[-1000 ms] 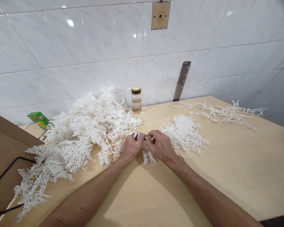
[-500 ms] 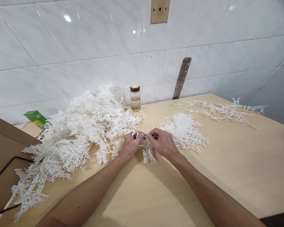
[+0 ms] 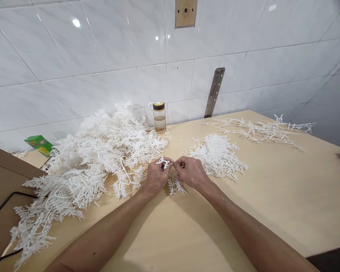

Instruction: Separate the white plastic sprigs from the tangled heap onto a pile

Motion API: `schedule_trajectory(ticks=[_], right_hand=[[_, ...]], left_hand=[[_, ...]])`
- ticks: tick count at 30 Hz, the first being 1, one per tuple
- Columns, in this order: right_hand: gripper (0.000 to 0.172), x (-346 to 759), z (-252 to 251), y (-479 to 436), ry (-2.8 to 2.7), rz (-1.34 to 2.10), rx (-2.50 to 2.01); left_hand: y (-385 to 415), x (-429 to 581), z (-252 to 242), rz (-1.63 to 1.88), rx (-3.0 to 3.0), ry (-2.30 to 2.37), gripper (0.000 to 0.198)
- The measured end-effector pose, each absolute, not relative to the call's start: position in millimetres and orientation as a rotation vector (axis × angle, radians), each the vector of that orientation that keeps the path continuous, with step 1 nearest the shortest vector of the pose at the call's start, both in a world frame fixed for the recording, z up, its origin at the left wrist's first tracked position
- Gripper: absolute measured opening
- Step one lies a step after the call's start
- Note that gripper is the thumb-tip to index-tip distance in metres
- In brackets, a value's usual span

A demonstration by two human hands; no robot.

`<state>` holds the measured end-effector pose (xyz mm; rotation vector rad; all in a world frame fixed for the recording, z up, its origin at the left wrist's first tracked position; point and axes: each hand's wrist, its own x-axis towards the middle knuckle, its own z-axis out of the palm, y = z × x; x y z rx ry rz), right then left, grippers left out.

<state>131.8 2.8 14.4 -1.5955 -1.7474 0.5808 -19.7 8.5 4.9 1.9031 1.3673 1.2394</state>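
My left hand (image 3: 156,174) is closed around a small white plastic branch (image 3: 163,162), whose forked tips stick out above the fingers. My right hand (image 3: 190,170) pinches close against the left fingertips; what lies between its fingers is mostly hidden, but it seems to be part of the same branch. Beneath both hands, a white branched sprig (image 3: 176,186) shows near the table surface; I cannot tell whether it hangs or lies there. A big heap of white plastic branches (image 3: 102,151) spreads to the left. Right of my hands lies a smaller pile of short white sprigs (image 3: 219,156).
Bare white stems (image 3: 260,130) lie at the back right of the wooden table (image 3: 289,196). A lidded bottle (image 3: 159,120) stands behind the heap. At left are a green box (image 3: 39,145) and a brown panel (image 3: 8,177). A metal bracket (image 3: 214,92) leans on the tiled wall.
The view has shifted slightly. My fingertips have come closer together, and more of the forked branch now shows above my left fingers.
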Motion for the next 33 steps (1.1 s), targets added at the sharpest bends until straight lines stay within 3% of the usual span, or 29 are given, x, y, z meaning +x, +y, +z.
schedule_trajectory(ticks=[5,16,21,27,33], right_hand=[[0.016,127.2,13.1,-0.7,-1.645,0.645,-1.563],[0.017,111.9,2.1,-4.7,-1.585,0.255,-1.352],[0.012,117.4,2.5,-1.7,-1.655,0.283,-1.435],[0.017,124.4,6.5,-2.7,-1.817,0.115,-1.364],[0.012,120.9,11.2,-6.3,-1.780,0.295,-1.498]], left_hand=[[8.6,-20.6,3.9,1.356,2.035,1.315,0.015],[4.2,-15.1,8.4,1.265,1.851,1.489,0.026],[11.0,-21.1,-1.0,1.359,2.210,1.389,0.020],[12.9,-26.9,-0.8,1.172,2.643,1.372,0.024],[11.6,-21.2,-2.0,1.044,2.332,1.553,0.020]])
